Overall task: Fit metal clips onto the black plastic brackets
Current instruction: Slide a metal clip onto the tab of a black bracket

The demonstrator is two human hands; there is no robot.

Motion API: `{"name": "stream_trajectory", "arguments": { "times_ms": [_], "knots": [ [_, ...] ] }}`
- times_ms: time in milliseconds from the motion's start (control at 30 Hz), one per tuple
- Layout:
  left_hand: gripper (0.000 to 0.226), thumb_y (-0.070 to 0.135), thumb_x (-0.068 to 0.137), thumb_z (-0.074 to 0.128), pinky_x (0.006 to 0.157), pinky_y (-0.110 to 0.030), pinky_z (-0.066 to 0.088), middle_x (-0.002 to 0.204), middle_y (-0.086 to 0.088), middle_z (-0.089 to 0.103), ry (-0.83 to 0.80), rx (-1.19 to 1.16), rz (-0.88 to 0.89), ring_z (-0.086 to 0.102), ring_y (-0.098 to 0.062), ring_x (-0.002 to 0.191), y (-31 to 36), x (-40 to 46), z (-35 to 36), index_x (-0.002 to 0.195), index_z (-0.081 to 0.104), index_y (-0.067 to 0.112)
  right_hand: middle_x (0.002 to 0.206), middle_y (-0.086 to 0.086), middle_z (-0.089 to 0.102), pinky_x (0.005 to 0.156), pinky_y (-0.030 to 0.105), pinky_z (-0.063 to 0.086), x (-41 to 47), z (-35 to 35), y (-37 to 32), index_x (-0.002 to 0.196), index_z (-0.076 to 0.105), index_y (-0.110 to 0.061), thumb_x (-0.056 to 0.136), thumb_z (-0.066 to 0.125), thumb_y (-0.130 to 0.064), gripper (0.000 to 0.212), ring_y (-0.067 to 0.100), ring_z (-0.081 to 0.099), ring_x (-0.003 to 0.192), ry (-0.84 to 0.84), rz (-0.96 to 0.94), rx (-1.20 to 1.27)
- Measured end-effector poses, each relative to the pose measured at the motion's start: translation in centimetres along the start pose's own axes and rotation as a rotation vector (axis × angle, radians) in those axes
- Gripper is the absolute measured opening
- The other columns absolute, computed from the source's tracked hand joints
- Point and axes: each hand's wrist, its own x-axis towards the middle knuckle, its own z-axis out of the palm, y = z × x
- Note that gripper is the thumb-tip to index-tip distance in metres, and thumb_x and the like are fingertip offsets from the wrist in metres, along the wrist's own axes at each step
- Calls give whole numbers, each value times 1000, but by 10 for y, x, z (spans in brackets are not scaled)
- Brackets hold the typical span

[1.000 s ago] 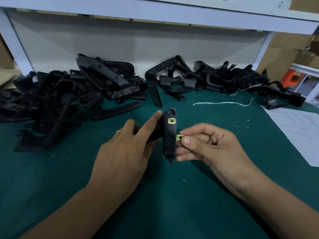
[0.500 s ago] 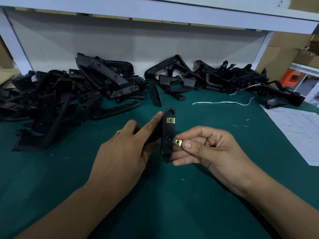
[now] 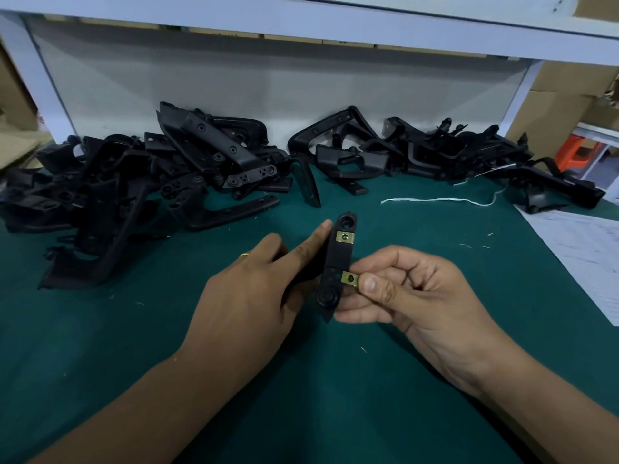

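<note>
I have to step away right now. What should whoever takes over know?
Left hand holds the bracket upright above the green mat.
Right hand pinches the second clip at the bracket's lower right edge.
Done: first clip sits near the top.
Left: push the second clip home, then clip the brackets in the piles behind.

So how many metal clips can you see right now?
2. One clip sits fitted on the upper part of the bracket held by the left hand. The other clip is pinched by the right hand at the bracket's lower edge. Others may be hidden.
</note>
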Motion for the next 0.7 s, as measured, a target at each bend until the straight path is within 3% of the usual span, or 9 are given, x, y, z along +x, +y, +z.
{"name": "stream_trajectory", "arguments": {
  "times_ms": [333, 500, 700],
  "knots": [
    [78, 32, 89, 52, 53, -34, 47, 91, 12, 41, 13, -21, 27, 45, -11, 67, 1, -1, 1, 156, 21, 57, 91, 27, 75, 75, 44, 64, -1, 10, 4, 94, 77, -6, 83, 76, -15, 14, 35, 78, 81, 32, 85, 91],
    [89, 17, 83, 64, 50, -30, 47, 90, 10, 41, 29, 63, 9, 42, -11, 69, 9, -4, 6, 157, 28, 49, 109, 38, 70, 83, 45, 62, -2, 18, 7, 114, 57, 7, 90, 73, -13, 35, 45, 75, 98, 0, 132, 179],
    [78, 19, 88, 59, 48, -32, 46, 90, 8, 43, 118, 28, 5, 44, -13, 68, 18, -7, 10, 156, 32, 46, 98, 35, 71, 80, 45, 63, -2, 31, 6, 121, 52, -2, 81, 71, -11, 45, 40, 76, 86, 64, 42, 338]
  ]
}}
